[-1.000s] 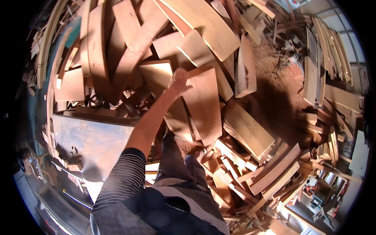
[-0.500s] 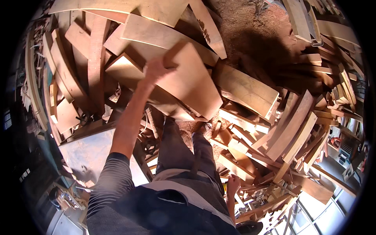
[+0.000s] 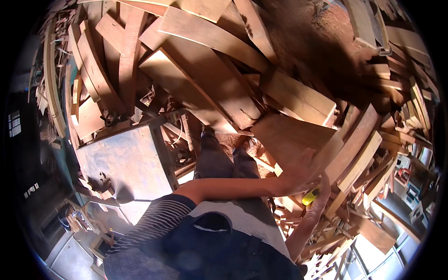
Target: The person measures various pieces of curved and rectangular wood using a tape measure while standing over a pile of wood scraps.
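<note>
A wide, shaded wooden board (image 3: 288,133) hangs tilted over the pile, right of my feet. My left hand (image 3: 298,169), its arm reaching across my body, is closed on the board's near edge; motion smears its fingers. Close beside it is my right hand (image 3: 321,189), raised near the board's right corner. A small bright yellow object (image 3: 310,196) lies against the palm side of my right hand, seemingly held; its kind is not clear. Whether the right fingers also touch the board cannot be made out.
Loose boards, among them a long sunlit one (image 3: 179,86), lie heaped ahead. Curved wooden pieces (image 3: 357,140) stack up at the right. A pale flat-topped machine table (image 3: 123,161) stands at my left. Sawdust (image 3: 298,28) covers ground at the far side.
My left hand has carried the board from the heap ahead toward the right and nearer to me. My right hand has risen from beside my hip to meet it.
</note>
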`<control>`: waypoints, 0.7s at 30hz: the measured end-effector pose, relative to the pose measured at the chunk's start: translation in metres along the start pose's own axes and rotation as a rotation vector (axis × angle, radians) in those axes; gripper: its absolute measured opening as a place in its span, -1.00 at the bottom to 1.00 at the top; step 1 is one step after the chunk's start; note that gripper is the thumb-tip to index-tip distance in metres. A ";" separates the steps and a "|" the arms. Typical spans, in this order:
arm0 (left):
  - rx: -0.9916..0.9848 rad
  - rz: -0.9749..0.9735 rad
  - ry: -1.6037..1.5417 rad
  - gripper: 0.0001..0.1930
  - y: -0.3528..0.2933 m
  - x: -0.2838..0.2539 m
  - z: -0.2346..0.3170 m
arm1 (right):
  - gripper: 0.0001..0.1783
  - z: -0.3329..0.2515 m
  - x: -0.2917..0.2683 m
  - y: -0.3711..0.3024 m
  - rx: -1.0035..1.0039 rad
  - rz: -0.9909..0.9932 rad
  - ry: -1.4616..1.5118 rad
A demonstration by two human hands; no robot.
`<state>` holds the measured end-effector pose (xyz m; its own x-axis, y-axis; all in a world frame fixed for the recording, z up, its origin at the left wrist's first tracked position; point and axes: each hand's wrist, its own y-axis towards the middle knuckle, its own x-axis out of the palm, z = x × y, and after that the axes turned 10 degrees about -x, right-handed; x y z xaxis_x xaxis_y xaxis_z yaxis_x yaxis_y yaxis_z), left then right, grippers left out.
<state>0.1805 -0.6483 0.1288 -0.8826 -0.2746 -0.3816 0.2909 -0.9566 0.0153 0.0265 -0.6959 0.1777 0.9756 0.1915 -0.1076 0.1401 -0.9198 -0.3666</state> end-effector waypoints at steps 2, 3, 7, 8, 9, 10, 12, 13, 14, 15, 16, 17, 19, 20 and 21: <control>0.078 -0.005 0.008 -0.10 -0.001 0.022 0.011 | -0.52 -0.010 -0.024 0.000 0.047 0.021 -0.114; 0.103 -0.116 0.032 -0.12 0.000 0.016 0.022 | -0.54 -0.006 -0.039 0.003 -0.001 -0.026 -0.194; 0.052 -0.144 0.004 -0.15 0.000 0.045 0.027 | -0.62 0.006 -0.065 0.003 -0.026 -0.102 -0.235; 0.065 -0.127 0.023 -0.15 -0.001 0.052 0.027 | -0.65 0.011 -0.067 0.001 0.004 -0.079 -0.189; 0.078 -0.110 0.042 -0.14 -0.004 0.059 0.026 | -0.67 0.014 -0.072 -0.001 0.033 -0.053 -0.144; 0.090 -0.091 0.061 -0.14 -0.006 0.065 0.026 | -0.68 0.015 -0.077 -0.001 0.026 -0.069 -0.165; 0.092 -0.108 0.055 -0.12 -0.005 0.065 0.028 | -0.69 0.019 -0.083 0.001 0.012 -0.090 -0.197; 0.098 -0.108 0.064 -0.12 -0.006 0.066 0.026 | -0.71 0.027 -0.078 0.000 -0.052 -0.033 -0.154; 0.105 -0.106 0.072 -0.11 -0.006 0.067 0.025 | -0.71 0.034 -0.082 0.002 -0.046 -0.050 -0.155; 0.086 -0.142 0.147 -0.08 -0.006 0.065 0.027 | -0.72 0.040 -0.086 0.002 -0.043 -0.057 -0.156; 0.073 -0.148 0.149 -0.06 -0.007 0.062 0.028 | -0.72 0.043 -0.092 0.002 -0.040 -0.064 -0.155; 0.060 -0.150 0.159 -0.05 -0.008 0.059 0.026 | -0.75 0.044 -0.090 0.003 -0.039 -0.108 -0.104; 0.078 -0.130 0.193 0.01 -0.009 0.061 0.017 | -0.73 0.044 -0.075 0.000 0.049 -0.027 -0.013; 0.090 -0.133 0.146 0.02 -0.008 0.062 0.012 | -0.70 0.053 -0.078 0.003 0.050 -0.038 0.023; 0.104 -0.138 0.090 0.02 -0.005 0.060 0.008 | -0.66 0.050 -0.073 0.002 0.032 -0.024 0.014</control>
<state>0.1227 -0.6605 0.1135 -0.8735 -0.1346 -0.4679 0.1255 -0.9908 0.0507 -0.0534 -0.6947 0.1382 0.9743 0.2086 -0.0854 0.1585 -0.9033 -0.3987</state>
